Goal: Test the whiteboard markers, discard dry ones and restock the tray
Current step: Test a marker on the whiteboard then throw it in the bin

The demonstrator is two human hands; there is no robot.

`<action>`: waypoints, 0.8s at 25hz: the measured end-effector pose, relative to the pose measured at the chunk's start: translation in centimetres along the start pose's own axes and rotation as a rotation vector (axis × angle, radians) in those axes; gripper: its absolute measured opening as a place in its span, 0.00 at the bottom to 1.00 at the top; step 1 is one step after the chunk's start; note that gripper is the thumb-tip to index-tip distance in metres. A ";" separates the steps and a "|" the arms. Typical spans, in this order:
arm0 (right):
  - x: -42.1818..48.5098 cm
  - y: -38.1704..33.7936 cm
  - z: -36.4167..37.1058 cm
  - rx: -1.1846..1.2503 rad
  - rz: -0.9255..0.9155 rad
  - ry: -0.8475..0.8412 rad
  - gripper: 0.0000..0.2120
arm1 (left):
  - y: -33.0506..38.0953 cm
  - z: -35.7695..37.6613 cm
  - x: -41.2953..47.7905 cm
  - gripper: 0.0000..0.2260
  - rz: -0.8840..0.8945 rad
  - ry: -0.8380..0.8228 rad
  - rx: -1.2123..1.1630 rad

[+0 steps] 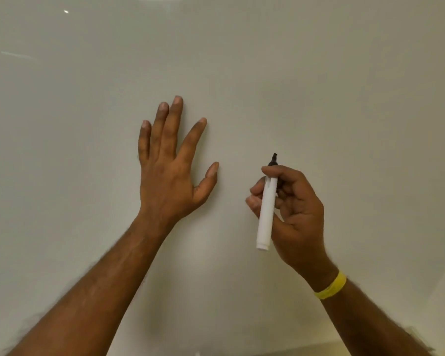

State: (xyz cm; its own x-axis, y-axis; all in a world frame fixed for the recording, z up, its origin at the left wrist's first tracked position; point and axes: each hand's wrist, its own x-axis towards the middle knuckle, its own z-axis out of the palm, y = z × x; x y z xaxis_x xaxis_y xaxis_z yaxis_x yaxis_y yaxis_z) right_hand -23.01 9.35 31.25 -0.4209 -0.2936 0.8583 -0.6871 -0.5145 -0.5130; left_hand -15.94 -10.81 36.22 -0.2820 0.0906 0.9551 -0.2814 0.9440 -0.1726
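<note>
The person's left hand is lying open against the glossy white whiteboard, back of the hand facing the camera. Its four fingers are reaching straight up the surface, slightly fanned, and the thumb is sticking out toward the other hand. It is grasping nothing. Whether the palm is actually pressing on the board or only hanging just in front of it cannot be told.

To the right of that hand and a little lower, well clear of its thumb, the right hand is gripping a slim whiteboard marker with a white plastic barrel. The fingers are curling round the upper part of the barrel and the thumb is closing over it near the top. The marker is standing nearly upright, leaning slightly. Its uncapped black tip is poking out above the fingers toward the board, and its blunt white end is hanging free below the palm. Whether the tip is touching the board cannot be told.

A thin yellow band is circling the right wrist, just below the hand.

Far up and to the left of the open hand, a faint pale streak is showing on the board, with a small bright glint above it.
</note>
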 end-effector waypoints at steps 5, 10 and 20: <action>4.0 -0.2 1.2 -0.064 -0.098 0.077 0.12 | 0.3 0.9 0.6 0.33 -0.001 0.046 0.125; 7.7 0.2 1.6 -0.144 -0.135 0.124 0.09 | 0.0 1.5 0.3 0.34 0.011 0.075 0.132; 8.1 1.2 1.2 -0.272 -0.208 0.168 0.08 | 0.1 1.4 0.4 0.34 0.003 0.071 0.135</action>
State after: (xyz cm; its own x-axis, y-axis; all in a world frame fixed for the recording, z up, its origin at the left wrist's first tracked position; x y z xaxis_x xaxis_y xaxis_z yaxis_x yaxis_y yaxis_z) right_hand -26.53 5.39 37.60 -0.3310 -0.0579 0.9418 -0.8909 -0.3098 -0.3322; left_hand -17.34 -11.10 36.24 -0.2186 0.1207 0.9683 -0.4030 0.8926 -0.2022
